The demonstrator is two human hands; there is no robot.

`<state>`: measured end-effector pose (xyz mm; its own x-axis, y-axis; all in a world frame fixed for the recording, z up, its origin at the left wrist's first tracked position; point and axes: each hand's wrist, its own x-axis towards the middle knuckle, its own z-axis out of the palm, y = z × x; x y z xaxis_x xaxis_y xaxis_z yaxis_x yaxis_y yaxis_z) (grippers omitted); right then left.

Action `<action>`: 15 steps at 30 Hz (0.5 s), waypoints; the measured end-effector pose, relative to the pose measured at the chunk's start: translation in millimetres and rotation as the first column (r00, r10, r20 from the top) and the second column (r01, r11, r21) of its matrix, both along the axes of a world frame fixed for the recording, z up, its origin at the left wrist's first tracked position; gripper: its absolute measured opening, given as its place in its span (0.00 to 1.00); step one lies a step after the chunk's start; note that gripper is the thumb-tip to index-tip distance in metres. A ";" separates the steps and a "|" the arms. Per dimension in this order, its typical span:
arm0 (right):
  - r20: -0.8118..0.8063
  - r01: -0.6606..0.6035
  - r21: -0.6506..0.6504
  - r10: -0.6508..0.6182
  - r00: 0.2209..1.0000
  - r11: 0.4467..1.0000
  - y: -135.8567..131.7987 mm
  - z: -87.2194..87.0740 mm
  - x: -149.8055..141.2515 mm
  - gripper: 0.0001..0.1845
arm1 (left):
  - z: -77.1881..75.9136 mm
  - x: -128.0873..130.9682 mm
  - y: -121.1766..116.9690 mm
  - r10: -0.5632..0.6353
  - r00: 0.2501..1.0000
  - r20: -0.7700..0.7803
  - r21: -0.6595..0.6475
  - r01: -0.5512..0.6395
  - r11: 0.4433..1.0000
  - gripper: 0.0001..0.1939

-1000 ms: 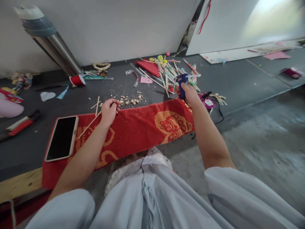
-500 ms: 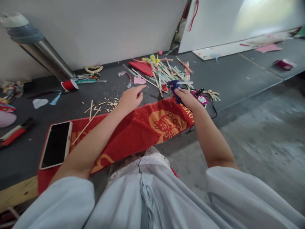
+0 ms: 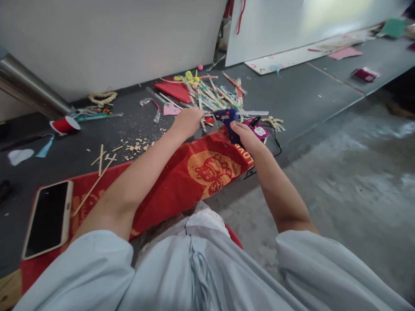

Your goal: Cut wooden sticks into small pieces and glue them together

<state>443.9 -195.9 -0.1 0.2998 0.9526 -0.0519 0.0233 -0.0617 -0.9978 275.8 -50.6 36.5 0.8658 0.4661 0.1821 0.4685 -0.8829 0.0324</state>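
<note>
My right hand is wrapped round the handle of a blue hot glue gun. A clear glue stick juts from its back end, and its nozzle points left. At the nozzle is my left hand, its fingers closed together; what they pinch, if anything, is hidden. Both hands are above the far edge of a red towel with a gold pattern. Behind them lies a heap of thin wrapped sticks. A pink paper heart rests just beyond my left hand.
On the towel's left end lies a phone, with thin wooden sticks beside it. Small wood bits are scattered nearby. A red thread spool and a steel flask are at the left. A purple packet lies by my right hand.
My left hand has moved right to the glue gun's nozzle, and its extended forefinger has folded in. The glue gun has turned more level. The view has shifted right.
</note>
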 end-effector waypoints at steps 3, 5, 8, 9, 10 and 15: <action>-0.106 0.008 0.068 -0.001 0.994 0.998 0.8 -3.9 3.4 0.29 | 1.4 3.0 0.8 0.019 0.999 -0.030 0.013 -0.018 1.000 0.18; -0.150 0.020 0.104 -0.004 0.989 0.994 0.4 -5.7 5.4 0.29 | 1.0 4.9 3.6 0.044 0.999 -0.028 0.013 -0.043 0.999 0.18; -0.200 0.027 0.136 0.001 0.980 0.990 -2.0 -7.0 8.2 0.27 | -2.2 7.3 11.2 0.110 0.994 0.005 0.005 -0.110 0.994 0.17; -0.221 0.024 0.142 0.007 0.975 0.990 -3.1 -6.9 9.1 0.27 | -3.6 7.9 14.2 0.146 0.989 0.016 0.004 -0.146 0.989 0.17; -0.244 0.018 0.145 0.018 0.970 0.989 -4.4 -6.5 9.9 0.27 | -4.9 8.5 17.5 0.188 0.982 0.021 0.002 -0.188 0.982 0.17; -0.375 -0.058 0.157 0.113 0.920 0.986 -11.5 -1.4 13.3 0.26 | -5.9 11.4 35.9 0.379 0.925 0.039 -0.119 -0.372 0.921 0.16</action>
